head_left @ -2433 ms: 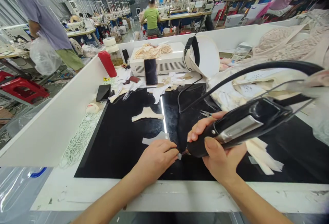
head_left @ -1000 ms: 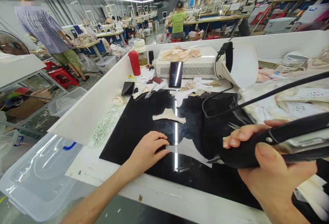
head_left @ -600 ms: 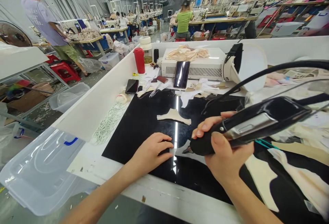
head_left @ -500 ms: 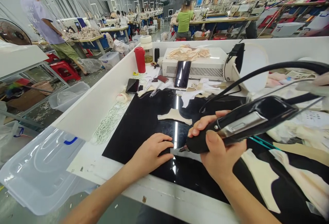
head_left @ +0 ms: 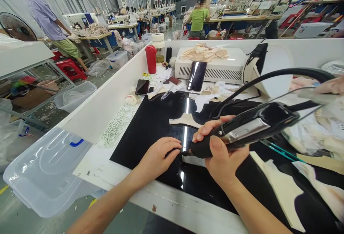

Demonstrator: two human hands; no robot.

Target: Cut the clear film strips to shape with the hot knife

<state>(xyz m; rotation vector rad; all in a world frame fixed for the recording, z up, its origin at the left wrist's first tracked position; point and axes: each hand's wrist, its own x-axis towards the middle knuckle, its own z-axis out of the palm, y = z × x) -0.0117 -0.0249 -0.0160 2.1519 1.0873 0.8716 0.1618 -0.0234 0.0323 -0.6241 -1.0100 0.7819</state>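
Note:
My right hand (head_left: 224,162) grips a black corded handheld tool (head_left: 242,130) with a silver panel on its side. The tool's dark tip points left and down, close to the fingertips of my left hand (head_left: 161,157). There, thumb and forefinger come together in a pinch; what lies between them is too small to make out. Under the tool, a pale strip of material (head_left: 195,160) shows partly, the rest covered by my right hand. A cream cut piece (head_left: 185,120) lies just beyond on the glossy black board (head_left: 142,130).
Pale green cord (head_left: 115,126) lies heaped at left. Behind the board are two phones (head_left: 197,76), a red cup (head_left: 151,59) and a white vented box (head_left: 231,67). At right lie a teal tool (head_left: 282,149) and cream pieces (head_left: 285,187). The tool's black cable (head_left: 268,74) arches rightward.
My left thumb has moved up toward the forefinger, closing the gap between them. The tool in my right hand has shifted slightly left, its tip nearer my left fingertips. The view has turned a little.

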